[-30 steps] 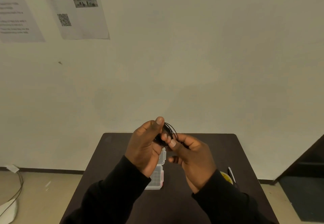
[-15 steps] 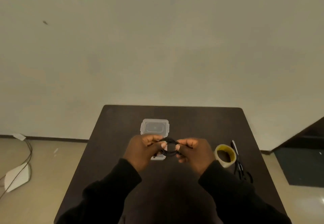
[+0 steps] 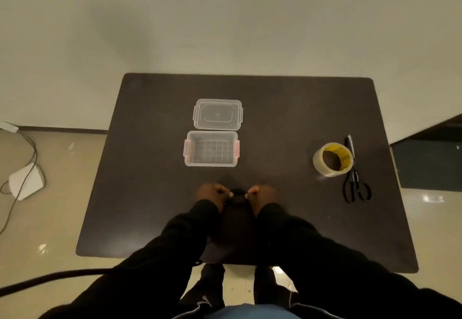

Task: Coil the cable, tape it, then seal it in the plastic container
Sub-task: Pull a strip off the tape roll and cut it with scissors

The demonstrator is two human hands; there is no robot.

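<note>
While both hands sit low over the near middle of the desk [image 3: 155, 193], the left hand [image 3: 212, 195] and the right hand [image 3: 261, 193] are each curled closed, thumb against fingers, pinching opposite sides of a small black bundle, the cable [image 3: 238, 196], which is held between them just above or on the desk surface; which of the two cannot be told. Cable reads as a compact dark coil, detail blurred against the dark top. Black sleeves cover both forearms up to the wrists. Beyond the hands, toward the far side, the plastic container [image 3: 211, 149] stands open and upright on the desk, clear-walled with reddish latches on its left and right ends; no cable inside it. Its clear lid [image 3: 217, 114] lies flat just behind it, apart from the box by a narrow gap. Well to the right, a tape roll [image 3: 332, 159] with a yellow inner core rests tilted on the desk, and black-handled scissors [image 3: 356, 186] lie just beside it on the right, blades pointing away from the person. Left of the desk, on the pale floor, a white device [image 3: 26, 181] with a trailing cord.
</note>
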